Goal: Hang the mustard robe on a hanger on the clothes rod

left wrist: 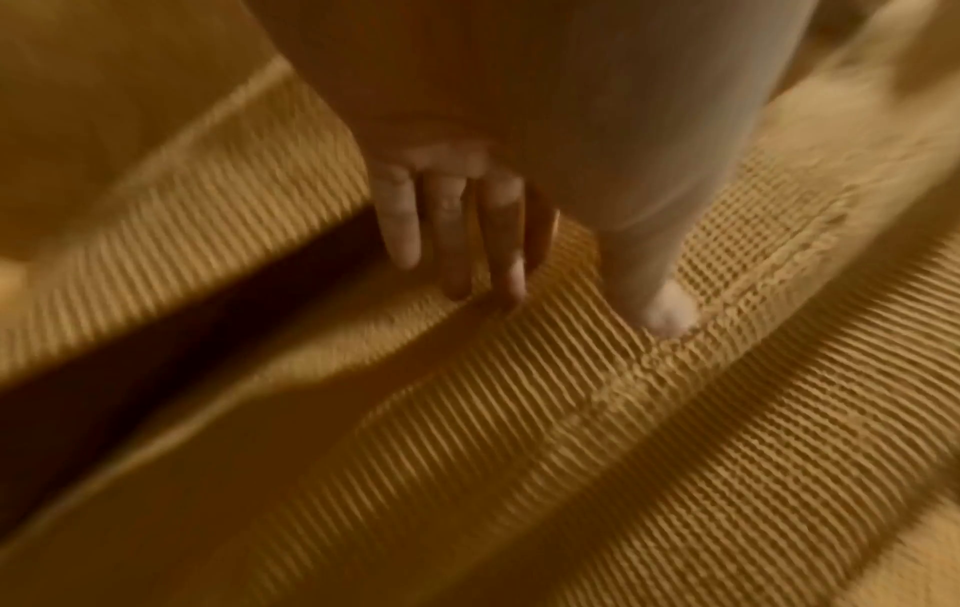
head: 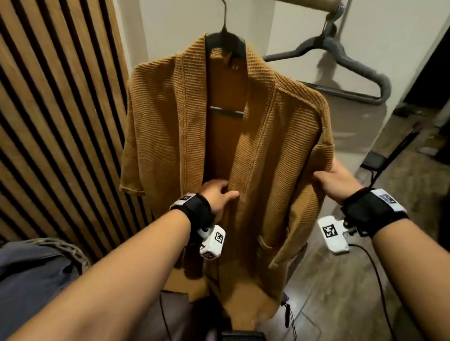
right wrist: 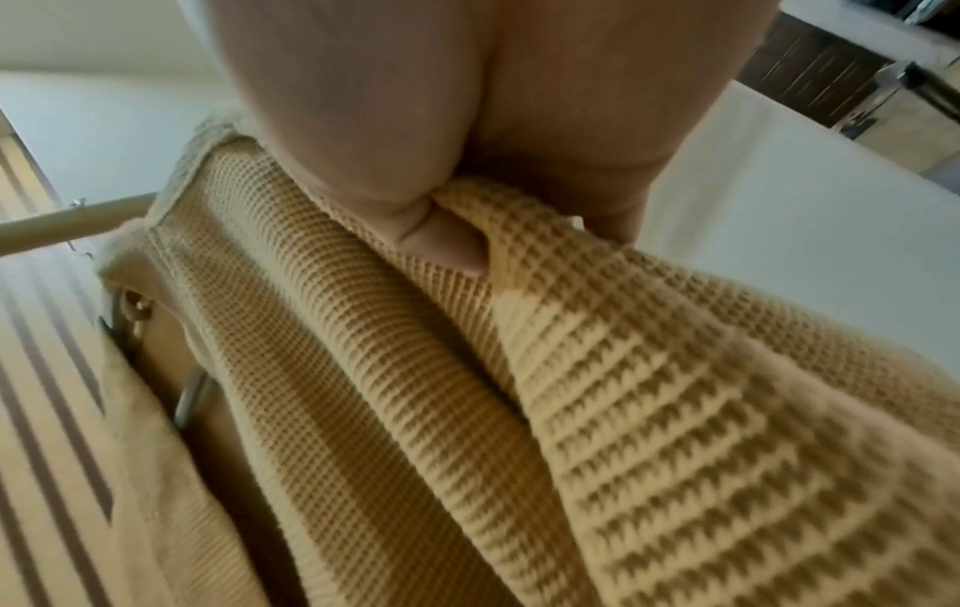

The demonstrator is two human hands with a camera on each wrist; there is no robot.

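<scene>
The mustard waffle-weave robe (head: 267, 136) hangs open-fronted on a black hanger (head: 225, 39) whose hook runs out of the top of the head view. My left hand (head: 219, 192) pinches the inner edge of the robe's right front panel at waist height. In the left wrist view the fingers (left wrist: 499, 246) are tucked behind that edge of the robe (left wrist: 519, 451) and the thumb presses on its face. My right hand (head: 333, 180) grips the hem of the robe's right sleeve, cloth (right wrist: 623, 410) bunched in the fist (right wrist: 442, 242). The wooden clothes rod (head: 309, 3) crosses above.
An empty grey hanger (head: 341, 48) hangs on the rod just right of the robe. A slatted wood wall (head: 48, 121) stands at the left. A woven basket (head: 70, 250) with grey clothes sits lower left. Cables and dark gear lie on the floor (head: 353, 292) at right.
</scene>
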